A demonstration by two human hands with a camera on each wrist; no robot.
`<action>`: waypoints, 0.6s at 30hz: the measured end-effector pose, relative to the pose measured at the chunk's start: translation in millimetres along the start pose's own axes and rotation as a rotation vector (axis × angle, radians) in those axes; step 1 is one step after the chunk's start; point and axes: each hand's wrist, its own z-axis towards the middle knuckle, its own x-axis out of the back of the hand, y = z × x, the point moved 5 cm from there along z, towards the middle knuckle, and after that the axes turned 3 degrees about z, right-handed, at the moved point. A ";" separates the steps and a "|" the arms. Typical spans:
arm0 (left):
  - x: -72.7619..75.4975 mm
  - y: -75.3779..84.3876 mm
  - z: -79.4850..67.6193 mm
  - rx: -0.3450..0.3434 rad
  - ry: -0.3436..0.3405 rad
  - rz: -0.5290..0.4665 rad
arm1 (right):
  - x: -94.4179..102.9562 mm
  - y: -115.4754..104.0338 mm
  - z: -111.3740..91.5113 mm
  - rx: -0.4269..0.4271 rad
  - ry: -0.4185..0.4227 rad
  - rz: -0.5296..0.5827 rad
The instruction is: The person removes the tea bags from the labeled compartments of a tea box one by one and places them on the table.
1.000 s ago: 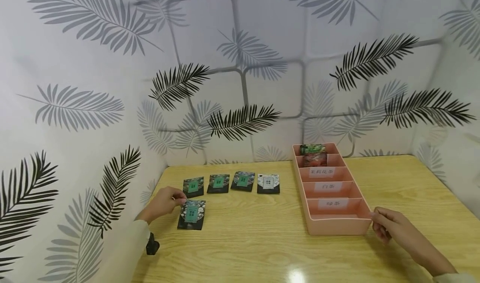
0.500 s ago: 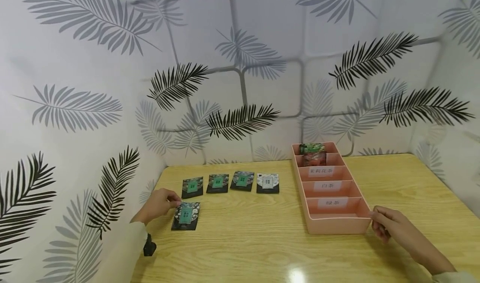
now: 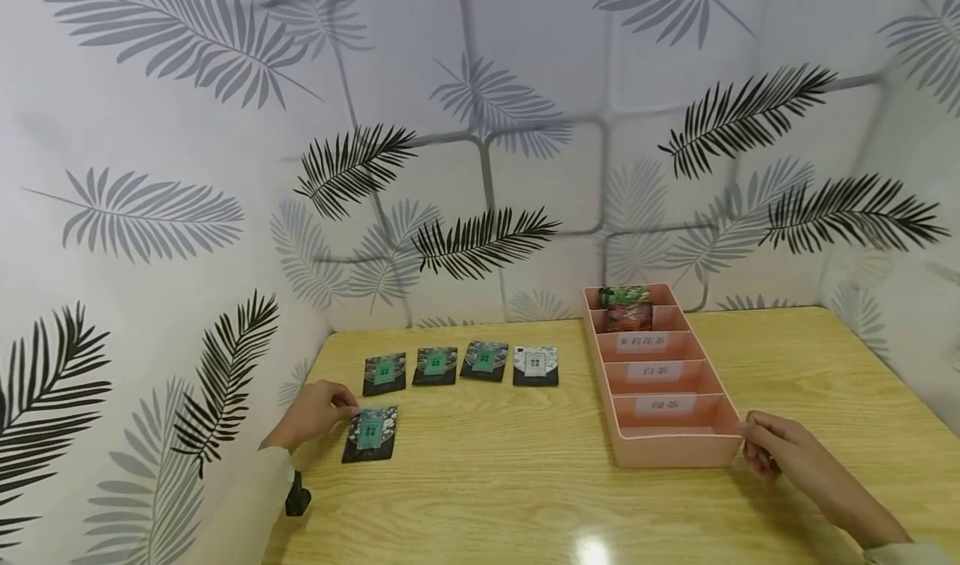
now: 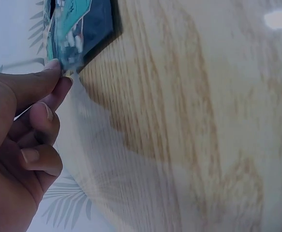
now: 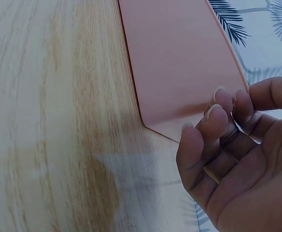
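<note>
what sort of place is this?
Indoors, probably a tabletop workspace; the exact room is unclear. Clues: the pale-yellow wood-grain table, the white leaf-patterned wall behind it, and the pink rectangular divided box on the table.

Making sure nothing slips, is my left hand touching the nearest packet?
Touching: the left wrist view shows the left hand pinching the packet by its corner.

Looks like a closed-in indoor nook; cannot tell whether home, office or studio. Bounded behind and at both sides by leaf-print wall covering (image 3: 525, 65); furnished with wood-grain table (image 3: 487, 490), reflecting lamp-like glare (image 3: 592, 551).
</note>
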 end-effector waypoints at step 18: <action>5.6 26.3 20.9 -0.060 0.084 0.043 | 1.0 2.3 0.6 -0.008 -0.004 0.024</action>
